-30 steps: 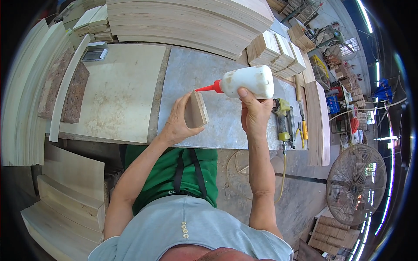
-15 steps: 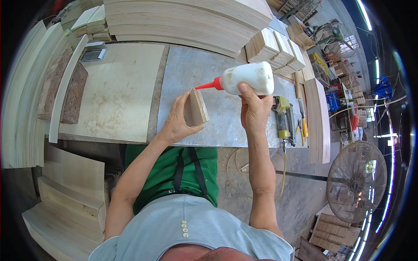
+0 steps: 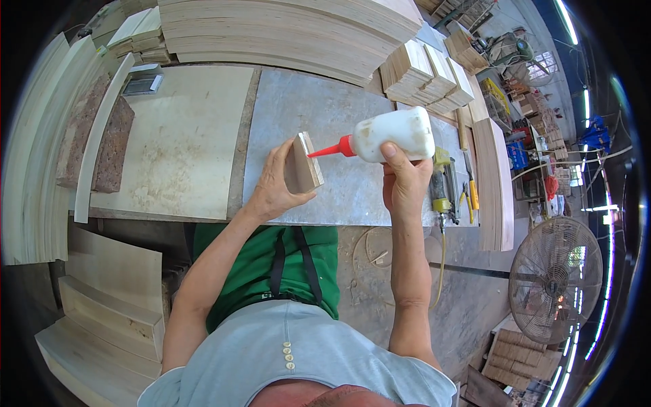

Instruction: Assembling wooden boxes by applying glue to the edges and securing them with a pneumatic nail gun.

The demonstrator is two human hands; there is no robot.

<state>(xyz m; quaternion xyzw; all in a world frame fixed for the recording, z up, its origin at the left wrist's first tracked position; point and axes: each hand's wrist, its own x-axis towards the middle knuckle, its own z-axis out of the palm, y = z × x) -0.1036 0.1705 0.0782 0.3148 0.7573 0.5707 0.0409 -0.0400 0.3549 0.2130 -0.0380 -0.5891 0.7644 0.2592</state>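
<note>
A small wooden board (image 3: 306,167) stands on edge in my left hand (image 3: 274,180), gripped between the fingers and thumb above the metal-topped part of the bench. My right hand (image 3: 405,178) is wrapped round a white glue bottle (image 3: 395,134) with a long red nozzle. The bottle lies nearly level, its nozzle pointing left. Its tip is at the board's narrow right-hand edge, along the upper half; whether glue is coming out is too small to tell.
Behind the bench top (image 3: 271,102) rises a large stack of boards (image 3: 285,34). A green nail gun (image 3: 442,183) with a hose, a hammer (image 3: 463,129) and pliers (image 3: 465,198) lie right. A brick-like block (image 3: 112,146) sits left. A fan (image 3: 556,281) stands at far right.
The bottle in my right hand has moved right and toward me, its nozzle tip sliding from the board's top corner down along the edge. My left hand and the board have barely moved.
</note>
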